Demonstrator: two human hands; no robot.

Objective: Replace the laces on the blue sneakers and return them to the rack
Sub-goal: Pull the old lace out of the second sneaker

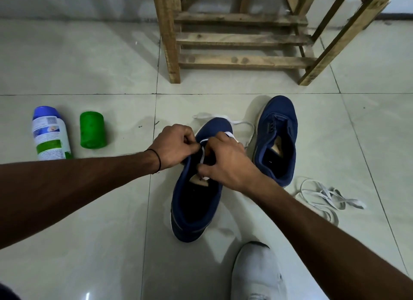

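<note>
Head view, right hand (225, 163) pinching flat white lace (229, 134)

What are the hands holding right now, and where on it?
The left hand and the right hand both pinch the white lace at the eyelets of the near blue sneaker. The lace's loose lengths trail past the toe.
</note>
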